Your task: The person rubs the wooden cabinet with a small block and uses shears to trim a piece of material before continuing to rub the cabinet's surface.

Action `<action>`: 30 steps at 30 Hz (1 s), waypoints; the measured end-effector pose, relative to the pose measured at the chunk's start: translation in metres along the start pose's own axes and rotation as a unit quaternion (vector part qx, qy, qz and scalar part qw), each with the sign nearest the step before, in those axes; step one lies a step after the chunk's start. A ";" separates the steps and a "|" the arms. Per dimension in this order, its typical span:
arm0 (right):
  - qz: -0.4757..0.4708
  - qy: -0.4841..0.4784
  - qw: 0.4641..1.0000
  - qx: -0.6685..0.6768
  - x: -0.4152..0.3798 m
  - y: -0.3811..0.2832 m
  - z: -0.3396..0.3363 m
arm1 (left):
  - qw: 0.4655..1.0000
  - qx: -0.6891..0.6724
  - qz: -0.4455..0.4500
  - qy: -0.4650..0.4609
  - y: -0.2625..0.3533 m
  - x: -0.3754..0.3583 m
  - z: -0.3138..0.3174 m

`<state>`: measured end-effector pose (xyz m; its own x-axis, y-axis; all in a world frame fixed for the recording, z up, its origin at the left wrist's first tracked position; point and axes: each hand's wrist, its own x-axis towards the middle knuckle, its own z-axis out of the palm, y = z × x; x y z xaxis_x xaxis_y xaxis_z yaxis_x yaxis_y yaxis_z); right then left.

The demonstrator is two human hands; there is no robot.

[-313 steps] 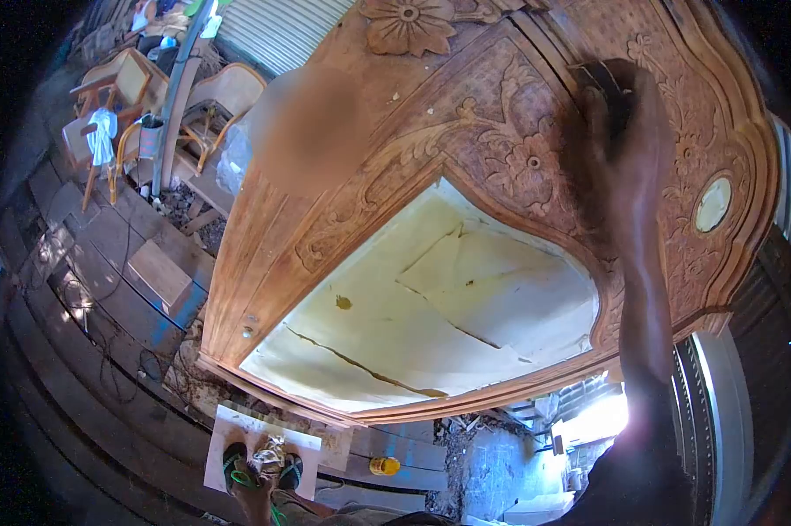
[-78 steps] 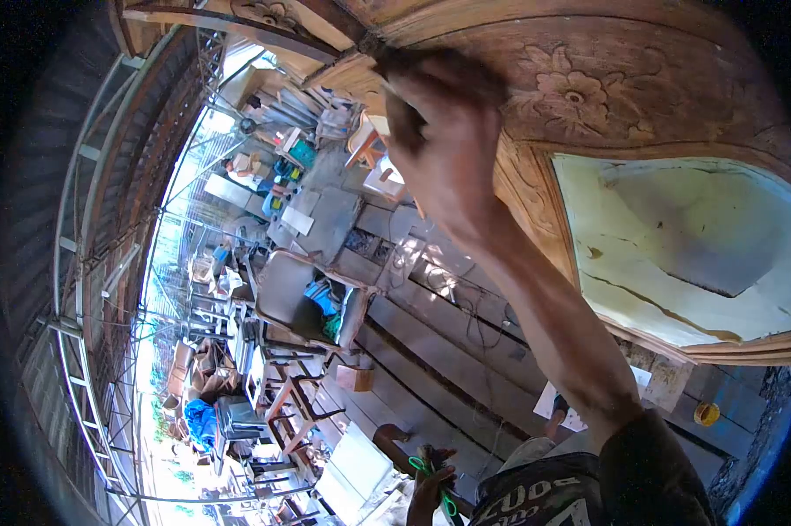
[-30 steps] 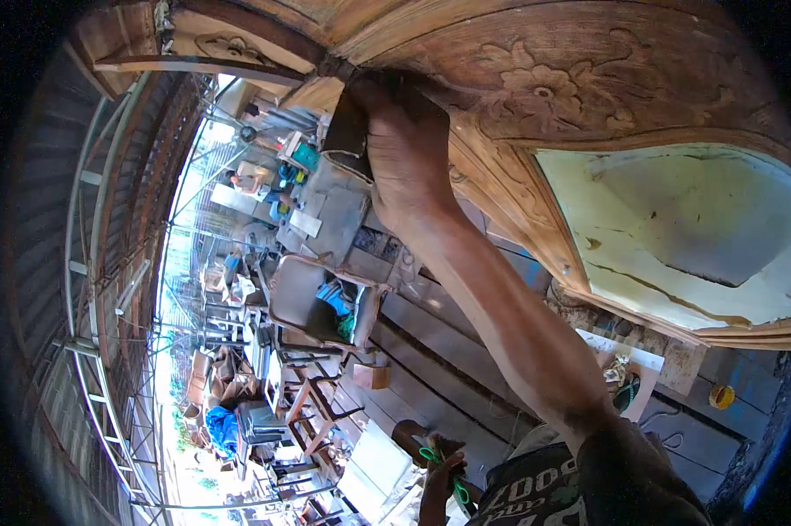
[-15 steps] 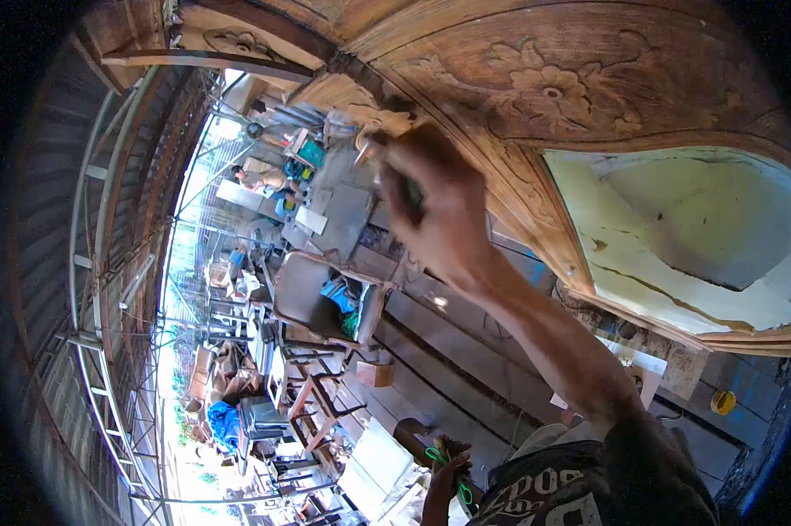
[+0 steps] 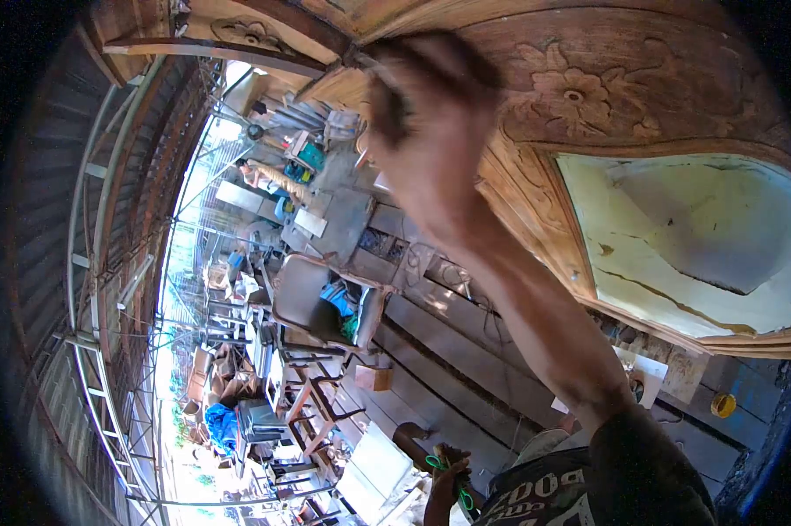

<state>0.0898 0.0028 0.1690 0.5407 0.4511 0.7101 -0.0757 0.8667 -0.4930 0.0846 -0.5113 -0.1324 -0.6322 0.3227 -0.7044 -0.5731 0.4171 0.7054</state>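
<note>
My right hand [image 5: 435, 140] is raised against the carved wooden panel [image 5: 580, 92], its fingers curled and blurred by motion. The fingertips are close to a dark joint where the moulded strips of the frame meet. What they pinch cannot be made out. A carved flower shows to the right of the hand, above a pale yellowish inset [image 5: 676, 228] with brown stains. Low in the view, beside the printed dark shirt [image 5: 536, 495], my left hand [image 5: 444, 491] is closed round a small brownish bundle [image 5: 451, 454] with a bright green cord [image 5: 466, 499] looping from it.
A worn chair [image 5: 303, 294] holding blue and green cloth stands beyond my arm, near a small wooden block [image 5: 374, 378]. Stacked furniture and a blue cloth [image 5: 223, 426] lie further left. Another person [image 5: 253, 173] is in the distance. A yellow round container [image 5: 723, 404] sits at right.
My right hand has moved up along the wooden frame to the joint, fingers still curled. My left hand stays low with the bundle.
</note>
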 end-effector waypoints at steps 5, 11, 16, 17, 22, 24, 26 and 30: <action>0.067 -0.156 0.982 0.079 -0.050 -0.014 -0.012 | 1.000 -0.017 0.012 0.003 0.006 -0.007 0.004; 0.021 -0.092 0.995 -0.041 -0.002 -0.005 -0.006 | 1.000 -0.010 -0.005 0.015 0.001 -0.012 -0.003; 0.074 -0.116 0.990 0.033 -0.022 -0.007 -0.022 | 0.999 -0.001 -0.036 0.011 0.007 -0.007 0.010; 0.066 -0.108 0.992 -0.004 -0.016 -0.002 -0.021 | 1.000 0.001 -0.005 0.024 0.011 -0.007 0.016; -0.048 -0.068 0.987 -0.140 0.002 -0.009 -0.003 | 0.999 0.000 0.021 0.024 0.011 -0.017 0.010; 0.012 -0.236 0.968 -0.085 -0.016 -0.006 -0.026 | 0.999 -0.028 0.003 0.033 0.006 -0.014 0.012; 0.006 -0.197 0.978 -0.067 -0.021 0.002 -0.026 | 1.000 -0.004 0.001 0.031 0.005 -0.003 0.010; -0.078 -0.078 0.988 -0.110 0.010 0.011 0.000 | 0.999 -0.019 -0.005 0.027 -0.002 -0.001 -0.001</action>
<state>0.0942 0.0170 0.1709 0.3941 0.3573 0.8468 0.1914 0.8692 -0.4559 0.0859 -0.5138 -0.1330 -0.6526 0.2717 -0.7073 -0.5985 0.3875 0.7012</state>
